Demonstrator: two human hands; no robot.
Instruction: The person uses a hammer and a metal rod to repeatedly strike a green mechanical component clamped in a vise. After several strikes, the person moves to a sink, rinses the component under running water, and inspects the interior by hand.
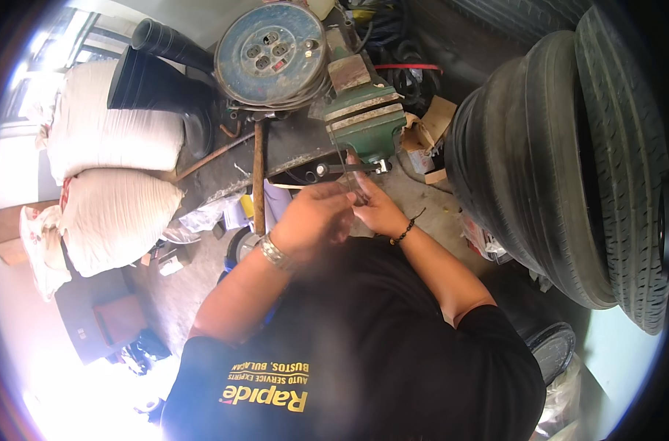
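Note:
My left hand (316,217), with a metal watch on its wrist, is closed, its fingertips meeting my right hand in front of my chest. My right hand (380,209), with a dark beaded bracelet, has one finger stretched upward and the others bent against my left fingertips. A thin, narrow piece (344,156) seems to rise from between the hands; its kind is too blurred to tell. Just beyond my fingers stands a green bench vise (367,121), its dark handle bar (364,168) crossing behind my right fingertips.
Left of the vise lie a round cord reel (270,57) with sockets and a wooden-handled hammer (259,176). Black rubber boots (154,84) rest by white sacks (117,217). Large tires (540,162) stand close on the right. A torn cardboard box (431,125) sits beside the vise.

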